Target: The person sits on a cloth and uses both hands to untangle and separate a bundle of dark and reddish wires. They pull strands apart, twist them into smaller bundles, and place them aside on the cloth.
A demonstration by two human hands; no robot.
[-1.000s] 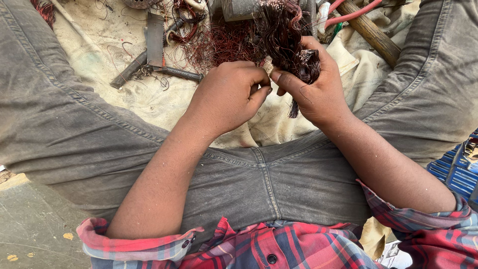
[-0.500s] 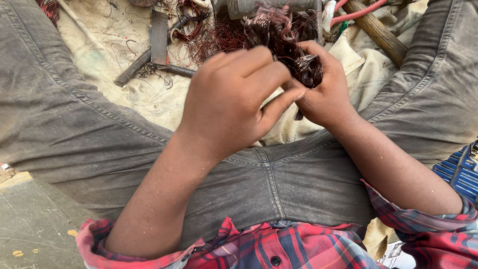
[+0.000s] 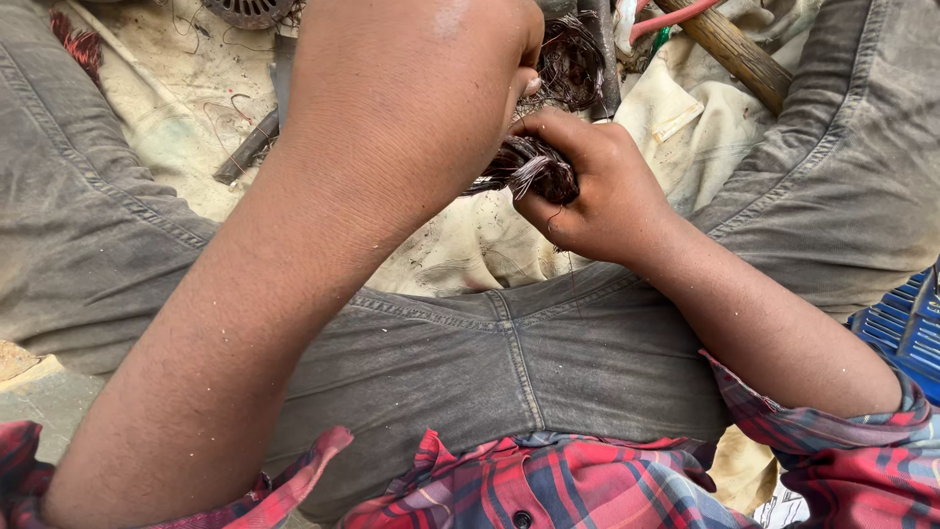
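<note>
I'd keep the right hand clenched on the dark wire bundle just above the lap, and draw strands off with the left hand (its grip I can't tell, fingers hidden) rather than yanking.

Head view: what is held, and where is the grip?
The right hand grips a dark wire bundle near its frayed end. The left hand is raised; its grip cannot be told.

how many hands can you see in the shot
2: the left hand, raised close to the camera at top centre, and the right hand, shut around a bundle of dark wire just right of it. No other person's hands show.
</note>
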